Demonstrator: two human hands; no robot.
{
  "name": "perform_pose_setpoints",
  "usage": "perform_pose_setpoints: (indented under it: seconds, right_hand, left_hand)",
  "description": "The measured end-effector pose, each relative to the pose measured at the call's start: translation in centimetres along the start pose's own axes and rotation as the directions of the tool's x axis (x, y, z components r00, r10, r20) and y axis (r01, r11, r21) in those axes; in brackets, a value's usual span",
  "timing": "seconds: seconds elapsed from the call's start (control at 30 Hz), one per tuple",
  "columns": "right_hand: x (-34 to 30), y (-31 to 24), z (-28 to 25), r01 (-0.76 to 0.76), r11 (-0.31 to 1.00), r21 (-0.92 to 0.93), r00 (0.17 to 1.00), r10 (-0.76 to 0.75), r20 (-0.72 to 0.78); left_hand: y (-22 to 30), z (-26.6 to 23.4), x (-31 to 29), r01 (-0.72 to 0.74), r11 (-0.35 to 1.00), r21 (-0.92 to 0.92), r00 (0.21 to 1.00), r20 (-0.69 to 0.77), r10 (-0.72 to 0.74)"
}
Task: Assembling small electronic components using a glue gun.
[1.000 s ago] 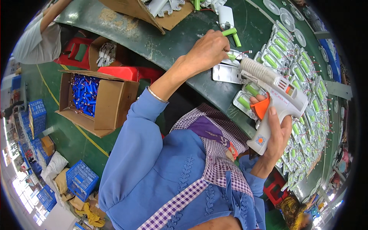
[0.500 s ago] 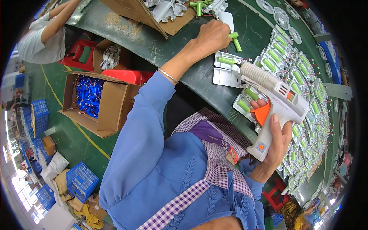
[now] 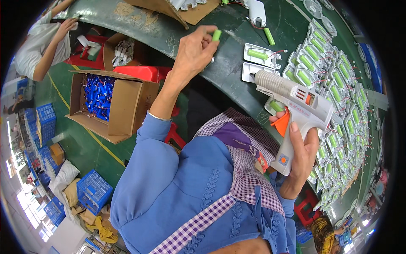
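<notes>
Near the table's front edge, my left hand (image 3: 192, 53) pinches a green cylindrical battery (image 3: 216, 35) between thumb and fingers. My right hand (image 3: 302, 148) is wrapped round the grip of a white hot glue gun (image 3: 294, 99), with fingers at its orange trigger. The gun's nozzle points left, over an open white plastic casing half (image 3: 253, 73). Just beyond, another casing half holds a green battery (image 3: 257, 54) with thin wires. Farther back, a loose green battery (image 3: 269, 37) lies next to a white casing (image 3: 256, 12).
Many white casings with green batteries (image 3: 334, 91) crowd the right of the green table (image 3: 230, 91). A cardboard box of blue batteries (image 3: 122, 106) stands left, beside a red stool (image 3: 141, 73). A co-worker's hand (image 3: 65, 28) is at far left. White round grilles (image 3: 329, 26) lie at the back.
My left hand has moved left from beside the white casing, carrying a green battery. The glue gun has shifted slightly left. A co-worker's arm has come lower at far left.
</notes>
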State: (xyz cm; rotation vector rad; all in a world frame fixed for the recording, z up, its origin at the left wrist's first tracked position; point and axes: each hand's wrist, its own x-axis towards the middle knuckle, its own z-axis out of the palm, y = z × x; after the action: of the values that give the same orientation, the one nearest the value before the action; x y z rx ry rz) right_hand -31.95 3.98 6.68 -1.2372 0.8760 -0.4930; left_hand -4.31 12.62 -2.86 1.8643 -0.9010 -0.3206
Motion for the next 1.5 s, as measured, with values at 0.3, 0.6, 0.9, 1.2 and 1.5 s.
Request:
perform_pose_setpoints:
  seconds: [0.3, 0.6, 0.9, 1.2, 1.5]
  right_hand:
    - [0.2, 0.3, 0.0, 0.021, 0.989, -0.143, 1.0, -0.018, 0.024]
    - [-0.4, -0.2, -1.5, 0.043, 0.999, -0.029, 0.996, -0.045, -0.083]
    - [-0.1, 0.4, -1.9, 0.04, 0.996, -0.077, 0.995, -0.047, -0.093]
    - [0.4, 0.4, -2.3, 0.018, 0.988, -0.15, 0.999, -0.025, -0.048]
    - [0.0, 0.5, -2.3, 0.044, 0.989, -0.144, 0.998, -0.051, -0.041]
  left_hand:
    - [-1.1, 0.9, 0.1, -0.284, 0.853, 0.438, 0.948, -0.005, 0.318]
    - [-2.0, -0.1, -0.9, -0.163, 0.892, 0.421, 0.93, -0.236, 0.281]
    - [-2.1, -0.7, -1.0, -0.285, 0.711, 0.643, 0.873, -0.132, 0.469]
    - [-1.8, -1.0, -1.1, -0.165, 0.909, 0.382, 0.959, -0.153, 0.239]
    - [-2.6, -1.5, -0.8, -0.213, 0.882, 0.42, 0.953, -0.11, 0.283]
